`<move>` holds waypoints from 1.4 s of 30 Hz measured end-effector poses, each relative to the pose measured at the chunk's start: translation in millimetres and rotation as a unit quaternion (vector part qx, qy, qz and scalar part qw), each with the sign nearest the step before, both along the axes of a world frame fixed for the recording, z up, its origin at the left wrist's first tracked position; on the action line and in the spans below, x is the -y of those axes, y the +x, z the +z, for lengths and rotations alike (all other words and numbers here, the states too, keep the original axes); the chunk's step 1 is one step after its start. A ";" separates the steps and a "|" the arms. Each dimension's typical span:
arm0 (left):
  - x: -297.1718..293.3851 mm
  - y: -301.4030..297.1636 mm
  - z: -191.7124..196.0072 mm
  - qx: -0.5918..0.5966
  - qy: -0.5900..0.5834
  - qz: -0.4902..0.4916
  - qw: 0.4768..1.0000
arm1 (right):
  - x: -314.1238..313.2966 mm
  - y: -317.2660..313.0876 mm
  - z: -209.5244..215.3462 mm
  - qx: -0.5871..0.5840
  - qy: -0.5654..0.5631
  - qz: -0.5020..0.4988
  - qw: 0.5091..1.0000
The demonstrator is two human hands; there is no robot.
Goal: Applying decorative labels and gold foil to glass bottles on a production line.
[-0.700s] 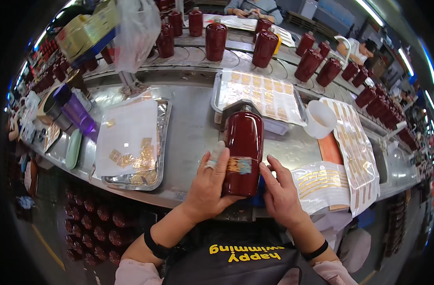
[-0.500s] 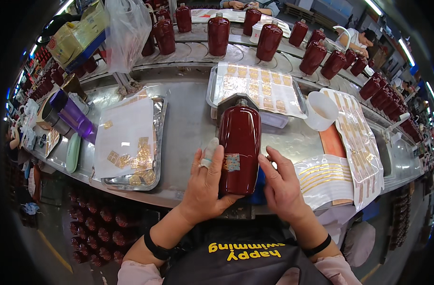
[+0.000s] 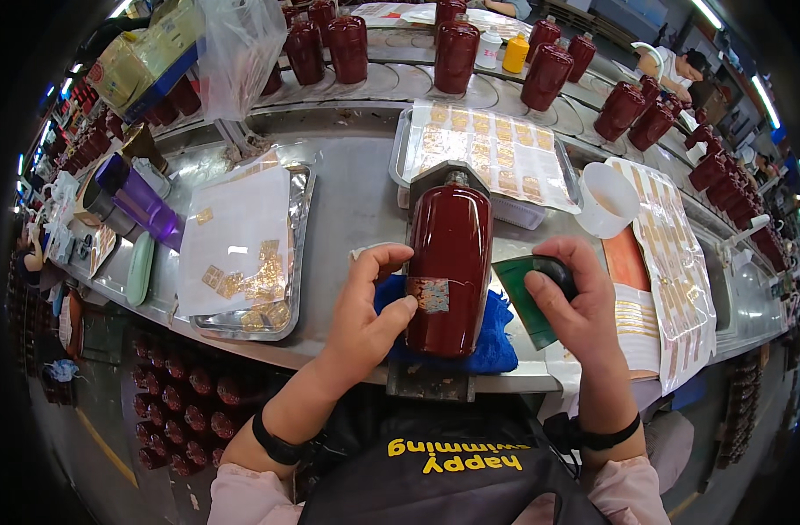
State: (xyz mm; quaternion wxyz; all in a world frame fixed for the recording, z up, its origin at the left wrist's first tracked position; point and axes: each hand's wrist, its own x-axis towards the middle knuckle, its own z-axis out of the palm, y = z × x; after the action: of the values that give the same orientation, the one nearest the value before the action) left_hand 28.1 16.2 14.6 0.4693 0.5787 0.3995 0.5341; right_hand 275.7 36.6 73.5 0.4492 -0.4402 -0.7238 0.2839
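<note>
Standing by the bench: a dark red bottle [image 3: 450, 267] lies on its side on a blue cloth [image 3: 496, 346], neck pointing away from the person, sitting on what looks like a small stand at the front edge of the steel table [image 3: 356, 197].

Left hand [image 3: 371, 306] is curled against the bottle's left flank, thumb tip pressing the edge of a small gold foil label [image 3: 428, 294] stuck on the glass, fingers touching the side. Not a full grip, more steadying + pressing.

Right hand [image 3: 573, 302] is closed round a dark rounded tool w/ a green flat card [image 3: 524, 297] under it, held just beside the bottle's right side, not touching the glass as far as I can tell.

How far along, my read: label is already on the bottle, so placing looks done; smoothing/rubbing it down seems to be what's left for this one. Lots more to go overall: rows of same red bottles [image 3: 457, 54] stand on the belt at the back, a tray of gold labels [image 3: 483, 153] sits behind the bottle, another foil tray [image 3: 299, 254] w/ loose labels on white paper to the left. White cup [image 3: 605, 199] and label sheets on the right.
</note>
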 end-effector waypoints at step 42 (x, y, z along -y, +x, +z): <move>-9.5 3.3 -10.0 0.063 -0.032 -0.003 0.998 | -116.0 -76.9 74.5 0.320 -0.066 0.337 0.883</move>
State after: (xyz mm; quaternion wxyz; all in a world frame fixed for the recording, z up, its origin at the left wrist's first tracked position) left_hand 31.4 25.7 4.6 0.5131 0.5297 0.3843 0.5553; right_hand 198.8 152.7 148.0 0.0404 -0.2647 -0.9127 0.3088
